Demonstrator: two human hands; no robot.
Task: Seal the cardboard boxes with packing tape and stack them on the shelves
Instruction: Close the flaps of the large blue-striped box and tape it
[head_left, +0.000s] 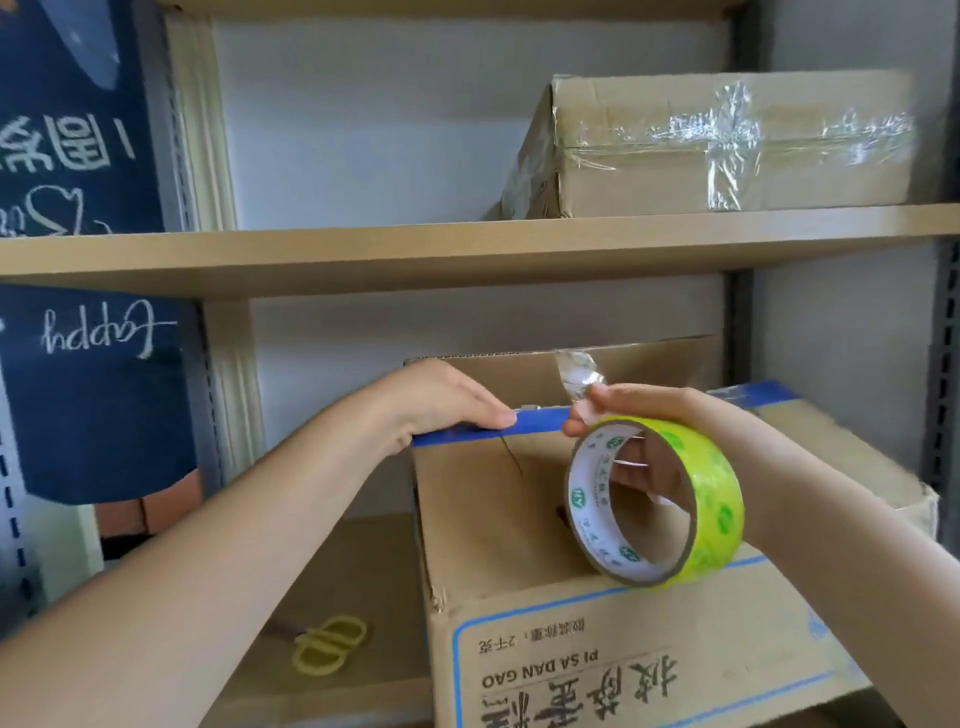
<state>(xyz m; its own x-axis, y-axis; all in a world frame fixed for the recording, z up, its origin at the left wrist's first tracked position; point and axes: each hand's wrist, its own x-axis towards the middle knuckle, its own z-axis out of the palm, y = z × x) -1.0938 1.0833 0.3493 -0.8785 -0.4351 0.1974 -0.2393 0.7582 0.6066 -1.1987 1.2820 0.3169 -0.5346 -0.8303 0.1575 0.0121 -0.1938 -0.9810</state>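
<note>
Item — open box (597, 561), lower centre to lower right of the frame, on the lower shelf (337, 571); far flap upright, near flaps folded inward, blue-edged rim. Left hand (441, 400), centre of the frame: we have the fingers laid fairly straight along the blue rim, pressing it, clamped on nothing. Right hand (639, 415), right of centre: fingers go through the core of the tape roll (657, 501) and curl round it, while the fingertips (587, 410) pinch the crinkled loose end of tape (579, 374) just above the rim. The roll rests low on the box top. Step in hand, as we judge it: starting the first strip. To do it well we would flatten that crumpled end, stick it down past the rim, keep the left hand bracing the flap, and draw the roll straight along the seam under steady tension. Scissors (330, 644), yellow-handled, lower left on the shelf, are near for the cut. Sealed box (727, 145), upper right, on the upper shelf (363, 254), crossed with clear tape. Writing — box print, upside down to us: "PI SA DAN GAO" with Chinese characters; blue cloth (93, 389) at left shows chalk-like script, inverted, perhaps "happy"; the roll's core carries small green marks, too small to read.
</note>
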